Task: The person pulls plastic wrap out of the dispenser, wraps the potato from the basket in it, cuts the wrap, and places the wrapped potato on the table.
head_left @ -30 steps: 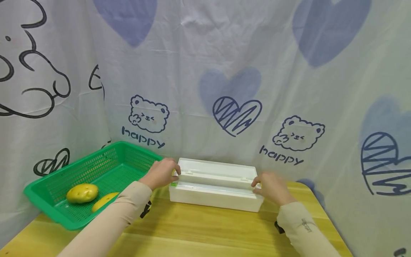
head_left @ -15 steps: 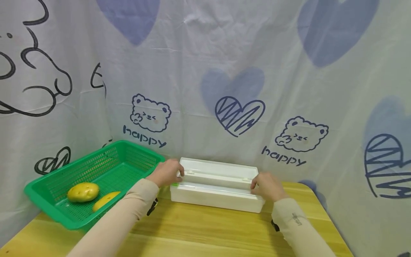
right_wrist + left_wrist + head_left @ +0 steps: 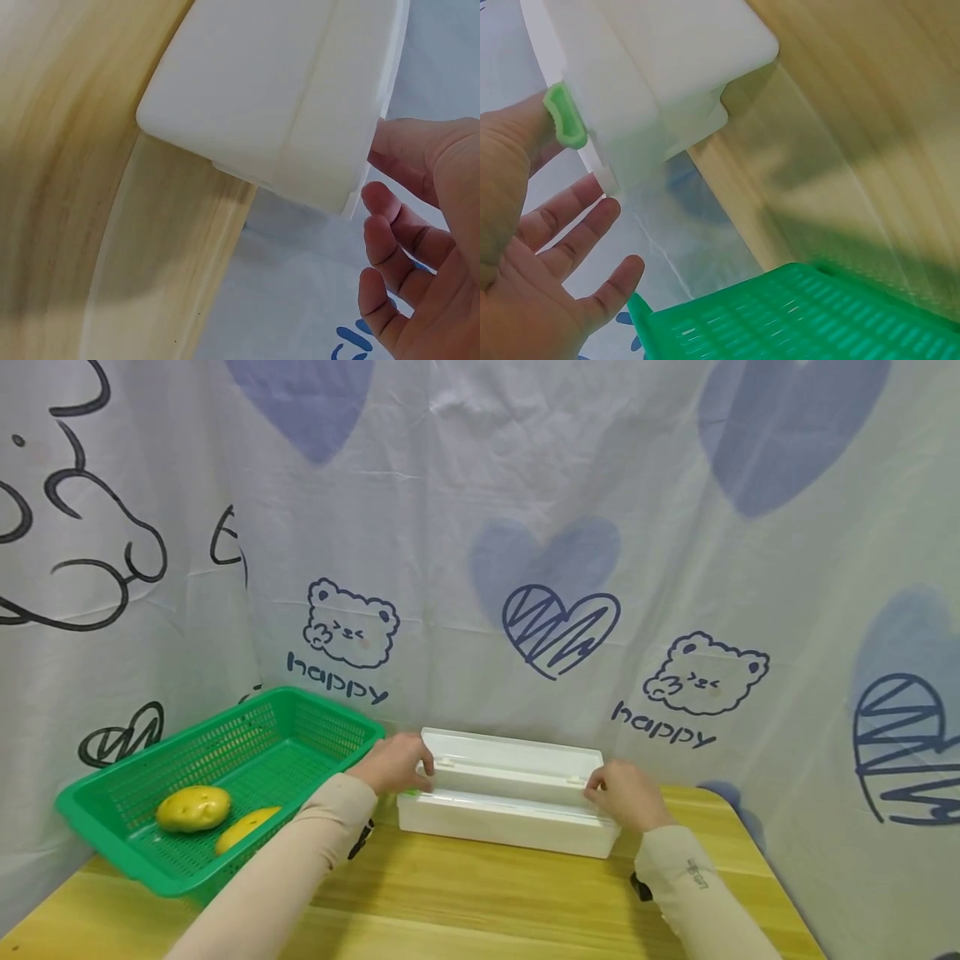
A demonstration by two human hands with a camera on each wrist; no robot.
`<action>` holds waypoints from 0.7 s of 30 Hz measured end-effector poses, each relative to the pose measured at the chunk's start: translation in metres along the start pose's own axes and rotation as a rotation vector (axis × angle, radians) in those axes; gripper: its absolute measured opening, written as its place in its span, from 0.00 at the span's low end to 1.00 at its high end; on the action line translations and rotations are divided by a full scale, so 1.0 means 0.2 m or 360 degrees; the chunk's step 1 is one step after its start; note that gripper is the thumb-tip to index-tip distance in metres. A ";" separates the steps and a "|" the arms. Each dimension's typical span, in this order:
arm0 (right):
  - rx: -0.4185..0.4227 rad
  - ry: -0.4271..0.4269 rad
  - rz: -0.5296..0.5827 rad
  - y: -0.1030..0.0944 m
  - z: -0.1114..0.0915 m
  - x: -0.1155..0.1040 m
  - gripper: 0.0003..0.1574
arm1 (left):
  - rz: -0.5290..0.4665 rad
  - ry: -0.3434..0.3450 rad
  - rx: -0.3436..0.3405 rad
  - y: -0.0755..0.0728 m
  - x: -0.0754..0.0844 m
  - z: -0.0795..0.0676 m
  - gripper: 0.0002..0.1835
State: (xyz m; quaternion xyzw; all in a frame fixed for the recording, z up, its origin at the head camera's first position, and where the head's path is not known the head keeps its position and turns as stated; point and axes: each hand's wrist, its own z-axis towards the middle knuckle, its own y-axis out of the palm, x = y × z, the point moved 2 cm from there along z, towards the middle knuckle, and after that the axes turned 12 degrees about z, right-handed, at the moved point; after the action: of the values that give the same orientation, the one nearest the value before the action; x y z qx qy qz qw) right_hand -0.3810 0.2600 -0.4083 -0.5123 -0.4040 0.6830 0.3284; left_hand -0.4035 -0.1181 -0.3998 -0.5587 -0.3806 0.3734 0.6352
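A long white cling film dispenser (image 3: 506,827) stands on the table with its lid (image 3: 517,743) tilted back and something clear across its opening. A green slider (image 3: 568,116) sits at its left end. My left hand (image 3: 393,763) is at that end: the thumb passes behind the slider and the index fingertip meets the white corner, other fingers spread. At the opposite end my right hand (image 3: 628,795) has thumb and index finger bent close together at the edge, other fingers loosely curled below. I cannot tell whether film is between the fingertips.
A green plastic basket (image 3: 315,710) stands at the left, with one yellow potato (image 3: 193,809) and another potato (image 3: 247,828) inside. A printed curtain (image 3: 450,568) hangs close behind the wooden table (image 3: 450,910).
Both hands have shifted slightly inward along the dispenser. The right fingertips are a little lower and nearer the opening. The dispenser and basket stay in place.
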 end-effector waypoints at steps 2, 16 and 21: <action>0.0005 0.0024 0.0027 0.00 0.00 0.00 0.07 | -0.0003 0.0000 -0.0012 0.00 -0.01 0.01 0.07; 0.0100 0.0171 0.0172 -0.03 -0.01 0.01 0.09 | 0.0027 0.0111 -0.0036 0.00 -0.02 0.03 0.05; 0.0125 0.0208 0.0212 -0.03 -0.02 0.01 0.09 | 0.0006 0.0169 -0.0021 0.00 -0.01 0.03 0.08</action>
State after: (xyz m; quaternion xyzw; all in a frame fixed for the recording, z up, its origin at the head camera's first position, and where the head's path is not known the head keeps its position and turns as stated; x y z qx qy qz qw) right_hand -0.3775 0.2659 -0.4049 -0.5683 -0.3197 0.6837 0.3277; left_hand -0.4098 -0.1182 -0.3986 -0.5827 -0.3478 0.3418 0.6501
